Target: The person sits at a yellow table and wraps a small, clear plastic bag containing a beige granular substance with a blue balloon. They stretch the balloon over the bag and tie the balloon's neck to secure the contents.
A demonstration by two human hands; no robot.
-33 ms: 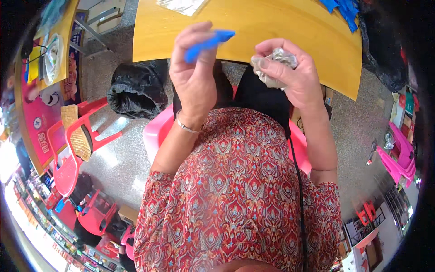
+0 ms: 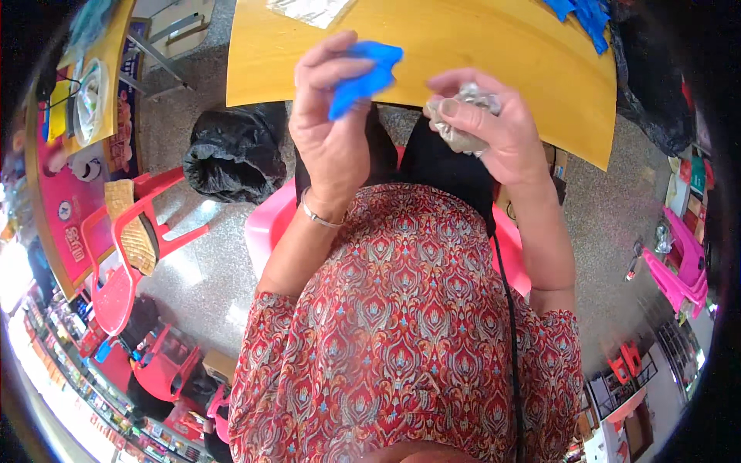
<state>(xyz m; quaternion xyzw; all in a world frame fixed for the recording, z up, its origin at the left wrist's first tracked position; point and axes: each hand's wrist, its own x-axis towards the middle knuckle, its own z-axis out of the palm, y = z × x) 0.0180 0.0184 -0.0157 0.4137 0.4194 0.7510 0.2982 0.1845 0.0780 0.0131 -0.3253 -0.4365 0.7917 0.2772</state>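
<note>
My left hand (image 2: pixel 330 116) is raised over the table's near edge, fingers closed on a blue, thin, flexible piece (image 2: pixel 369 76). It could be plastic or cloth; I cannot tell which. To the right, my right hand (image 2: pixel 498 127) is wrapped round a small clear plastic bag (image 2: pixel 461 137) bunched up with something greyish-brown inside. The two hands are apart. Both are held above my lap, close to the yellow table (image 2: pixel 432 38).
More blue pieces (image 2: pixel 590 19) lie at the table's far right. A clear packet (image 2: pixel 312 9) is at its far edge. On the floor to the left stands an open black bag (image 2: pixel 231 158), beside a red plastic chair (image 2: pixel 116 285). Pink chairs (image 2: pixel 679 266) are at the right.
The blue piece in my left hand now shows a broader face and looks more spread out. My right hand keeps hold of the plastic bag, its forefinger slightly shifted.
</note>
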